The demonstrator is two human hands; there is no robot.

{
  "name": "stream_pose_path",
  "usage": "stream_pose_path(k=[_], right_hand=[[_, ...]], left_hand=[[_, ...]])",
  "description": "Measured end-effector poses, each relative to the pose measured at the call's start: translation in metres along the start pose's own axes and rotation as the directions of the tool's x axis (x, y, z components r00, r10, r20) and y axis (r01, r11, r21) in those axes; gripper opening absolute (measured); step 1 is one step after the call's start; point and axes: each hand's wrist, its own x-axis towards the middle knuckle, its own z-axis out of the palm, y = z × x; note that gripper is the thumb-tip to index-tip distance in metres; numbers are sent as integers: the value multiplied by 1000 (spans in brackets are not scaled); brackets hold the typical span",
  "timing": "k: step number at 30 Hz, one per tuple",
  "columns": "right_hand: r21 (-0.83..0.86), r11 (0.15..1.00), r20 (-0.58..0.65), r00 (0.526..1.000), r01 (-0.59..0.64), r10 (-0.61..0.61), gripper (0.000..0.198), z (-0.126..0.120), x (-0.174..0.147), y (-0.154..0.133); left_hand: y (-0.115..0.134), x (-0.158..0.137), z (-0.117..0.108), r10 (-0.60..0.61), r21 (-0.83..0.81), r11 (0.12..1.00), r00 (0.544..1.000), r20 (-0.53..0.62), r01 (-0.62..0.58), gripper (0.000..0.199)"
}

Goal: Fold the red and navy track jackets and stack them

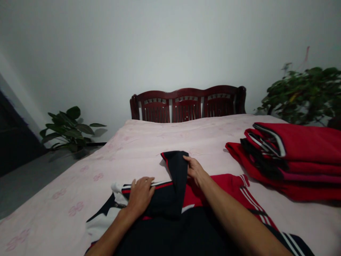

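A dark navy, red and white track jacket (165, 236) with striped trim lies spread on the bed in front of me. My right hand (195, 170) pinches the edge of a dark sleeve (178, 174), which is raised and bent back over the garment. Resting flat on the striped dark part, left of the fold, is my left hand (141, 195), its fingers stretched out. A red part (226, 183) with white stripes spreads to the right under my right forearm. White cloth (105, 222) shows by my left wrist. The near part of the garment runs out of view.
A stack of folded red and black clothes (309, 153) sits at the right of the bed. The bed has a pale pink sheet (149, 142) and a dark wooden headboard (186, 105). Potted plants stand at the left (70, 129) and right (306, 94).
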Motion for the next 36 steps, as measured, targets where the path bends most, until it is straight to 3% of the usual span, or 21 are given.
stream_pose_path(k=[2,5,7,9,13,15,19,22,24,27,32,36], right_hand=[[76,985,27,987,156,-158,31,-5,-24,-19],[191,906,31,920,379,-391,30,-34,-67,-42],[208,889,-14,910,407,-413,23,-61,-90,-49],[181,916,-128,932,357,-338,12,-83,-103,-53],[145,950,-297,928,278,-226,13,-93,-113,-63],[163,915,-261,910,370,-322,18,-85,-118,-71],[222,772,-201,803,596,-562,32,-82,-137,-77],[196,838,-310,843,510,-440,28,-98,-145,-62],[150,916,-391,873,373,-291,21,-111,-142,-49],[86,971,-455,876,224,-162,20,-122,-132,-43],[74,956,-426,875,286,-229,24,-116,-125,-67],[21,956,-470,847,292,-249,30,-120,-128,-68]], left_hand=[[-27,1,9,-127,80,988,991,-32,129,38],[-54,-2,19,-112,57,992,993,-30,113,38],[-61,-5,21,-90,25,996,995,-44,91,35],[-63,-6,19,-75,-13,997,996,-56,74,29],[-66,-2,9,-50,-104,994,996,-67,43,23],[-69,0,2,-39,-148,989,997,-68,28,26],[-75,-1,-11,-39,-351,936,999,-28,27,33],[-76,-5,-13,-93,-534,842,996,-9,74,35],[-75,-7,-13,-120,-578,811,993,-3,96,36],[-74,-5,-16,-132,-600,794,991,-5,103,37],[-85,13,-34,-138,-614,780,990,17,119,42],[-91,26,-41,-105,-385,912,987,119,143,31]])
